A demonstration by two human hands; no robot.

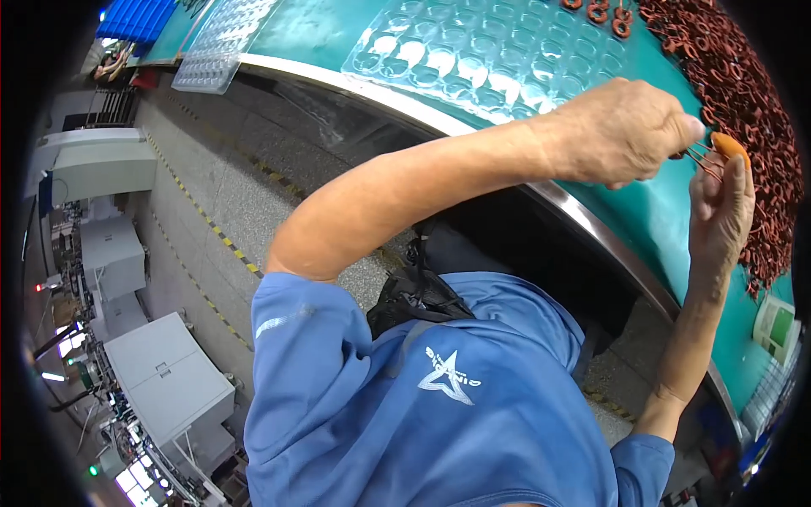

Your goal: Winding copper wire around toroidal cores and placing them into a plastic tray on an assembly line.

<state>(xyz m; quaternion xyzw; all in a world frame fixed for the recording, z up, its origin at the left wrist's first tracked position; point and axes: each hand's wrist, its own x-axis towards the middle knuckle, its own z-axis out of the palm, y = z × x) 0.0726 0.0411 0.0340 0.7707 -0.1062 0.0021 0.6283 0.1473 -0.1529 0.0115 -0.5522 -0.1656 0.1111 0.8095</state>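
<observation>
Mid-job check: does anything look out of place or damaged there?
One thing: the upper-left clear tray juts past the front edge of the green table, so it looks easily knocked. The thin wires between the left hand and right hand are too small to judge for damage.

On the bench (304, 35): a tray (473, 63) at one o'clock; a heap of coils (770, 169) at two, right of the left hand (629, 135); another tray (215, 59) at eleven, overhanging the edge. Across the floor (221, 169), at eight, a cabinet (165, 351).
</observation>
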